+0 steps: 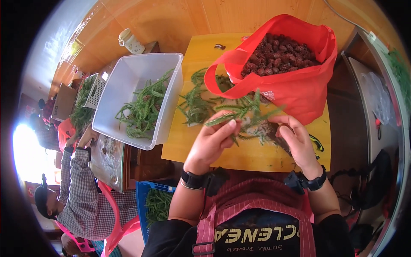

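In front of me, my left hand (214, 139) is closed in a pinch on a green pine sprig (244, 109), whose needled branches fan out toward the right. My right hand (295, 139) is also closed, its fingers curled beside the sprig's right end. What it grips is hard to make out. A brownish, blurred clump (270, 130) lies by its fingertips, and I cannot tell whether it is held. More green sprigs (197, 107) lie behind my left hand on the yellow board (184, 152). Both wrists wear dark bands.
A red bag (295, 96) full of brown pine cones (278, 53) stands at the back right. To the left is a clear plastic bin (111, 92) with sprigs. Yellow-black pliers (317, 143) lie right of my hand. A co-worker in a checked shirt (98, 201) sits left, near a blue crate (143, 201).
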Action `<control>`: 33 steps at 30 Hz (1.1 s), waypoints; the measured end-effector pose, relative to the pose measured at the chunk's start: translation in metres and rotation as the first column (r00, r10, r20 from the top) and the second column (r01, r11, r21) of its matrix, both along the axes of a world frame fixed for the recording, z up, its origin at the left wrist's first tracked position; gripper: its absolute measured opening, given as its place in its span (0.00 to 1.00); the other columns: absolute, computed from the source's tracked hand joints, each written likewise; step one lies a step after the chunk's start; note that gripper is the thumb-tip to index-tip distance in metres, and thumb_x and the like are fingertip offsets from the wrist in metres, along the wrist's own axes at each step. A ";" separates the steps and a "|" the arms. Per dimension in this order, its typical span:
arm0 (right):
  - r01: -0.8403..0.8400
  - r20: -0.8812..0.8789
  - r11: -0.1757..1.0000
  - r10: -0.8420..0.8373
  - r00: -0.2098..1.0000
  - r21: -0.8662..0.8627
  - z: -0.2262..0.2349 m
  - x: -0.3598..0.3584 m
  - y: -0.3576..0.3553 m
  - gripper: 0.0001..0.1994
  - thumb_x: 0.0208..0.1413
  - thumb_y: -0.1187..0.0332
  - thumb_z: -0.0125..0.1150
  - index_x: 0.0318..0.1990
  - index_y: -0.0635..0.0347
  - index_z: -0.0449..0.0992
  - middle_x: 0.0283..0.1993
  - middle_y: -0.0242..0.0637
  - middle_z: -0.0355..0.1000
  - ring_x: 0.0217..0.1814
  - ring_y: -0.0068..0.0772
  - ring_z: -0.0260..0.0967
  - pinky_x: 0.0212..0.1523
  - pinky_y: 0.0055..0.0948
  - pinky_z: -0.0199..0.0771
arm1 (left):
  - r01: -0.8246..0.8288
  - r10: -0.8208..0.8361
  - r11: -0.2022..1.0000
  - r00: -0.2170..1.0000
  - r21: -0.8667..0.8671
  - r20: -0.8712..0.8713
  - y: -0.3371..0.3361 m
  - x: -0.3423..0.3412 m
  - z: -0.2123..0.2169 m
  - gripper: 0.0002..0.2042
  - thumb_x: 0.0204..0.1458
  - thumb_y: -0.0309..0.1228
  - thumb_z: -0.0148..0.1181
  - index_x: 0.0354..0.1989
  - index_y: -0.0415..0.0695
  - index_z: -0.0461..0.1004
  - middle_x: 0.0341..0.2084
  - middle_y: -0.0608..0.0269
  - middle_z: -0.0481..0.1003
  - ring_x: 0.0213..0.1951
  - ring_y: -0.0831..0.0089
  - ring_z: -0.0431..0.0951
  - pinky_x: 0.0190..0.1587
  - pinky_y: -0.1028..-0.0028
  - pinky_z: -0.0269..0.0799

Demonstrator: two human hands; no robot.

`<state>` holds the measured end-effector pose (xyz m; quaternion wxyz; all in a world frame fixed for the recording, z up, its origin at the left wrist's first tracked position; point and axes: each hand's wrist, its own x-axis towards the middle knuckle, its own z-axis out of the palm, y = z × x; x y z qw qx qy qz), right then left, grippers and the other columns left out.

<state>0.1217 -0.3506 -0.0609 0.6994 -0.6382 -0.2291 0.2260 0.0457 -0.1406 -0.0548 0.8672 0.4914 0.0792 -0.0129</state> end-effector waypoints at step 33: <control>0.370 0.384 0.918 -0.397 0.834 0.145 -0.005 -0.011 -0.014 0.15 0.43 0.78 0.63 0.35 0.59 0.62 0.32 0.27 0.60 0.29 0.13 0.54 0.28 0.12 0.56 | -0.331 0.190 0.900 0.884 0.284 0.427 -0.072 0.001 -0.023 0.09 0.42 0.15 0.60 0.32 0.37 0.70 0.31 0.59 0.70 0.35 0.73 0.72 0.36 0.78 0.69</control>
